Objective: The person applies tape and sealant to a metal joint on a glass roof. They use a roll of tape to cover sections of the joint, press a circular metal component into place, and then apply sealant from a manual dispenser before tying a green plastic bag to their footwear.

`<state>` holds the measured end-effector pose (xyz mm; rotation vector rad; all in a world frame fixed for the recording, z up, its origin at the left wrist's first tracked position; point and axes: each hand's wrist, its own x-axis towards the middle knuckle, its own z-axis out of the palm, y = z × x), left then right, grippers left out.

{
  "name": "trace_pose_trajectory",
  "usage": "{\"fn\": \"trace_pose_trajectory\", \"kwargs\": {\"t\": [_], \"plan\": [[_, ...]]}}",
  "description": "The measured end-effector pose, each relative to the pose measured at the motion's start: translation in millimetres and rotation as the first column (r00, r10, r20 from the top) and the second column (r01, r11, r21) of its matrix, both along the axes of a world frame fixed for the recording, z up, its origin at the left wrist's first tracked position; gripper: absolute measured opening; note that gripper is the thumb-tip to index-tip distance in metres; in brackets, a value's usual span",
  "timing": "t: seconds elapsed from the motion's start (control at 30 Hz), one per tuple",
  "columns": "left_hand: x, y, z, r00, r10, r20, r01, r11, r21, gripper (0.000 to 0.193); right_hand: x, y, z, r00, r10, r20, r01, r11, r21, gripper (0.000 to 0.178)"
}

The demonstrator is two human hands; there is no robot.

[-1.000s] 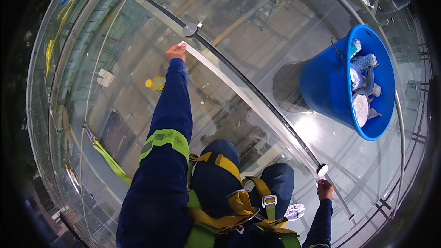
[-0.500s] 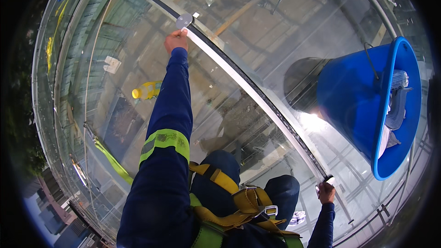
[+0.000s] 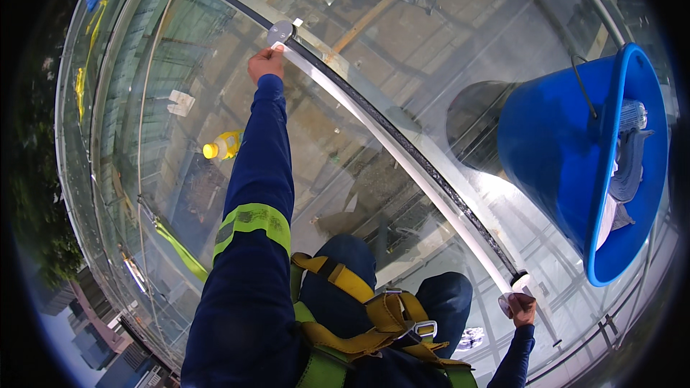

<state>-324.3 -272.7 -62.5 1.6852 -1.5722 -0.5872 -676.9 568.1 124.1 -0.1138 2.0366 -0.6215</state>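
A long strip of white tape point(image 3: 392, 149) runs taut between my hands, along the near side of a black seam point(image 3: 413, 152) in the glass. At its far end my left hand point(image 3: 266, 65) pinches the strip beside a round metal disc point(image 3: 281, 31). My right hand point(image 3: 523, 310), at the lower right, is closed on the tape roll point(image 3: 507, 305), which its fingers partly hide. Just above that hand sits another round fitting point(image 3: 522, 284) at the seam's near end.
A blue bucket point(image 3: 557, 133) with cloths in it stands to the right. A yellow-capped bottle point(image 3: 223, 146) lies left of my sleeve. Beyond it are a rope point(image 3: 144, 86) and a lime strap point(image 3: 180, 250). My yellow harness point(image 3: 345, 284) and knees are close below.
My right hand has moved slightly down and right with the roll, baring the round fitting at the seam's end. My left hand still pinches the far tape end; the view has shifted slightly.
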Motion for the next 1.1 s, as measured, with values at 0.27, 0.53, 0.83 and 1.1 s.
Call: {"fn": "trace_pose_trajectory", "kwargs": {"t": [0.27,0.53,0.83,1.1], "plan": [[-2,6,6,0.993,-0.048,-0.105,0.052,0.998,0.033,0.03,-18,8,40,0.998,-0.027,0.052,0.025,0.999,0.041,0.028],[-14,10,15,0.979,0.062,0.193,-0.068,0.997,0.026,0.032,-16,5,2,1.0,-0.008,-0.008,0.008,0.998,0.062,0.028],[-13,10,14,0.981,0.057,0.185,-0.061,0.998,0.015,0.028,-16,11,-13,1.0,-0.003,-0.002,0.003,1.0,0.027,0.029],[-17,13,15,0.976,0.066,0.206,-0.074,0.997,0.034,0.027,-20,17,-21,0.999,0.013,-0.036,-0.012,1.0,0.026,0.029]]}}
